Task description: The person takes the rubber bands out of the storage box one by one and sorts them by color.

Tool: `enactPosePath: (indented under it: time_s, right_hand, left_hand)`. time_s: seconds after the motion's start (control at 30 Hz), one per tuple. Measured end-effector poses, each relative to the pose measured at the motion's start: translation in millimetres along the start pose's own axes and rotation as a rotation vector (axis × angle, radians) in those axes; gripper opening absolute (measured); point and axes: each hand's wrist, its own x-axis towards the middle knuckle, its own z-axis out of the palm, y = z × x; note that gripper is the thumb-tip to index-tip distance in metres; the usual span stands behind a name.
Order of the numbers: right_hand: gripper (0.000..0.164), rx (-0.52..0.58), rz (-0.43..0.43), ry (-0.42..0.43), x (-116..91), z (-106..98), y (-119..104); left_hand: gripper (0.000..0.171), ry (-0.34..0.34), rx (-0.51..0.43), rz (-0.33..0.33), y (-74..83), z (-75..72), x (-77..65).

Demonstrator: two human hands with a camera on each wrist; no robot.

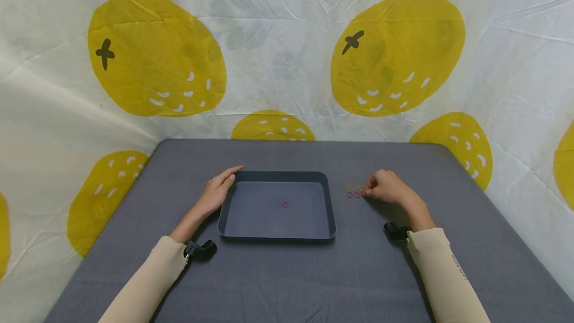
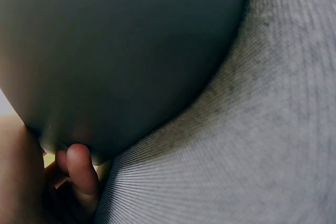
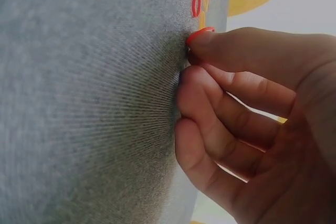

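My left hand [image 1: 214, 194] is at the far left corner of a dark grey rectangular tray [image 1: 332, 213]. It holds the rim, thumb along the edge and fingers on the outer side; the left wrist view shows fingertips [image 2: 80, 161] against the tray wall [image 2: 131, 51]. A small red rubber band [image 1: 285, 205] lies on the tray floor. Right of the tray, my right hand [image 1: 389, 187] pinches another red rubber band [image 3: 201, 34] between thumb and forefinger, low over the cloth. Beside its fingertips lie red rubber bands [image 1: 350, 195] and a row of yellow-orange ones [image 1: 349, 187].
A grey cloth [image 1: 278, 283] covers the table, whose far edge meets a pale hanging sheet [image 1: 278, 39] printed with large yellow fruit shapes. Black wrist cameras [image 1: 201, 250] are strapped below both hands, close above the cloth.
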Motion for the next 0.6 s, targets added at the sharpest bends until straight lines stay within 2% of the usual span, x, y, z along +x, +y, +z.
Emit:
enactPosePath:
  time_s: [0.6]
  right_hand:
    - [0.011,-0.015,0.01,-0.009,0.3,-2.3,-2.2]
  left_hand:
    - [0.046,-0.002,0.0,0.006,-0.1,-0.9,-1.0]
